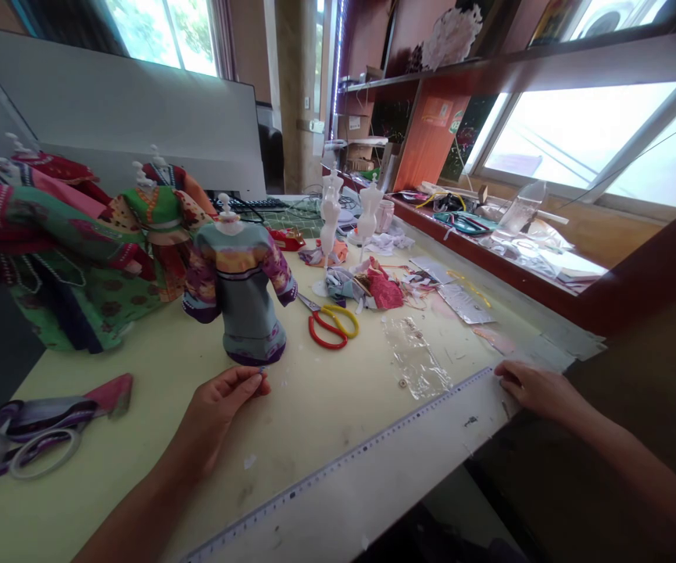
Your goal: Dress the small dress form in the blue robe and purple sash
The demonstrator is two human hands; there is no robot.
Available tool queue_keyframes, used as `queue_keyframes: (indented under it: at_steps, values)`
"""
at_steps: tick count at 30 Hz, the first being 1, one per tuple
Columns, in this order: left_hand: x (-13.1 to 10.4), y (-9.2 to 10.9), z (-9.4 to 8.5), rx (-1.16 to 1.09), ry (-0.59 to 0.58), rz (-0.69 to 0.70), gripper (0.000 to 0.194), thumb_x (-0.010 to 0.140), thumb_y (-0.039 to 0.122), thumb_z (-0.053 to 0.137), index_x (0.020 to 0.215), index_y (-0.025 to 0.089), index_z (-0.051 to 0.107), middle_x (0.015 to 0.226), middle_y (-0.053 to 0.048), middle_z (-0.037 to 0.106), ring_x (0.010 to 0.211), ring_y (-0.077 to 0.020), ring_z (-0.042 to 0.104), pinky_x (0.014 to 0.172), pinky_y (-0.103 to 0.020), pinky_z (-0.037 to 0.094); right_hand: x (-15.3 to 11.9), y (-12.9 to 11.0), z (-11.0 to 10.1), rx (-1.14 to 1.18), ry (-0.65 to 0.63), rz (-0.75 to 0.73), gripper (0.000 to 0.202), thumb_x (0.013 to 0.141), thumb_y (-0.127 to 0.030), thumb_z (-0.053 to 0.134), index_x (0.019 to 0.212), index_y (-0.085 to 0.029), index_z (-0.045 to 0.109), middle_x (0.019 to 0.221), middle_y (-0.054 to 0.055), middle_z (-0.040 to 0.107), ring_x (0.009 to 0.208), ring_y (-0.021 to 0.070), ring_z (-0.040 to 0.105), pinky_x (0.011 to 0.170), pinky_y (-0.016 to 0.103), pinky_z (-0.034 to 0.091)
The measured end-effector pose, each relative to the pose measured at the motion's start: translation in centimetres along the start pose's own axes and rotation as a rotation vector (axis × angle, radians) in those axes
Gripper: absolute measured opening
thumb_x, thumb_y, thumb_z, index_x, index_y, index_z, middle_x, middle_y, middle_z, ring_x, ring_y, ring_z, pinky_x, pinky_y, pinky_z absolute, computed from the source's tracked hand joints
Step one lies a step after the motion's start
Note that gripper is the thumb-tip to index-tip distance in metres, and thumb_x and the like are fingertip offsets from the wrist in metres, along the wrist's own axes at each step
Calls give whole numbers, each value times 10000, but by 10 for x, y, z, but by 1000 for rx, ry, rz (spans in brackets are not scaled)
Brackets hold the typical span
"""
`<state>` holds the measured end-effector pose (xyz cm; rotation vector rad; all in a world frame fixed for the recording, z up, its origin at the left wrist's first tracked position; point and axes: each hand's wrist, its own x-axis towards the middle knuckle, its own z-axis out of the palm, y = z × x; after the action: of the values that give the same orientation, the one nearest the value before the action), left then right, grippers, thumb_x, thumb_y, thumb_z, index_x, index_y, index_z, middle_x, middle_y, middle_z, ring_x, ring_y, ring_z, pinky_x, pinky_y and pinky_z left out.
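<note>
My left hand [220, 410] is closed in a pinch near the hem of a small grey-blue and purple garment [247, 289] on a mini mannequin. A tiny bluish bit shows at its fingertips, too small to name. Over at the table's right edge, my right hand [540, 391] is also pinched, close to the far end of a long ruler [366, 450]; what it holds, if anything, I cannot make out. Scissors with red and yellow handles [331, 324] lie beyond my left hand. Between the hands is a clear plastic bag [416, 356], with a small button [402, 383] beside it.
Several dressed mini mannequins [162, 211] stand at the left. White-handled scissors [38, 453] lie on patterned fabric at the front left. Fabric scraps [381, 285] and bare white mannequins [330, 207] are at the back. A red-brown shelf [490, 242] borders the right side.
</note>
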<state>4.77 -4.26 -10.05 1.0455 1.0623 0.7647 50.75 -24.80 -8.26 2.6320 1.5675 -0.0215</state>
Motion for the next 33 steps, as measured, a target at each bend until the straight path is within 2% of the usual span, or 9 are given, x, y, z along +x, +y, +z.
queue_keyframes:
  at_steps: [6,14,18,21,24,25,27,30,33]
  values:
    - [0,0,0,-4,3,-12,403,626,458,760,869,178,602,841,-32,631,851,-153,567,705,-173,451,-1,-2,-6,39,-40,42,272,767,-297,424,995,-208,543,789,29,637,717,194,599,579,288,392]
    - [-2,2,1,5,-3,-8,398,624,463,757,860,178,608,838,-31,631,857,-154,564,707,-175,446,5,11,-2,181,-69,73,332,698,-338,487,996,-197,526,843,36,635,735,190,603,601,288,432]
    - [-1,2,2,4,-19,-1,376,642,453,742,862,177,610,841,-29,631,848,-154,563,714,-189,442,6,22,-2,264,-27,104,360,673,-334,488,1000,-187,530,878,54,645,759,200,609,650,308,459]
    - [-3,2,4,24,-38,34,344,672,441,714,847,164,610,828,-32,632,799,-150,562,704,-206,433,7,13,-10,273,57,136,350,695,-397,482,970,-194,559,877,71,661,764,237,619,643,341,460]
    - [-9,5,9,59,-73,105,313,701,417,682,843,148,608,753,-34,629,737,-146,556,713,-228,419,9,-25,-22,356,162,78,356,701,-465,499,934,-212,591,892,73,671,753,255,622,664,370,462]
    - [-11,6,11,79,-92,127,298,708,409,671,827,144,607,727,-33,625,715,-145,552,704,-232,415,10,-44,-27,403,194,30,353,698,-482,512,911,-216,602,905,72,669,754,256,618,662,369,460]
    - [-15,9,13,99,-157,167,266,730,391,647,812,141,607,716,-37,624,713,-149,554,716,-244,411,9,-90,-38,542,179,-141,350,719,-517,521,890,-229,624,942,69,660,825,252,604,664,342,460]
    - [-21,13,15,73,-242,210,237,745,361,635,818,138,606,685,-34,613,707,-151,559,738,-259,416,6,-171,-57,797,48,-410,327,747,-505,535,848,-213,643,905,76,657,832,225,591,722,318,463]
    - [-25,18,14,62,-262,216,224,726,336,653,805,132,606,660,-33,601,669,-148,555,690,-254,421,4,-245,-70,955,-137,-593,271,797,-426,505,868,-206,647,897,59,651,810,191,584,698,294,458]
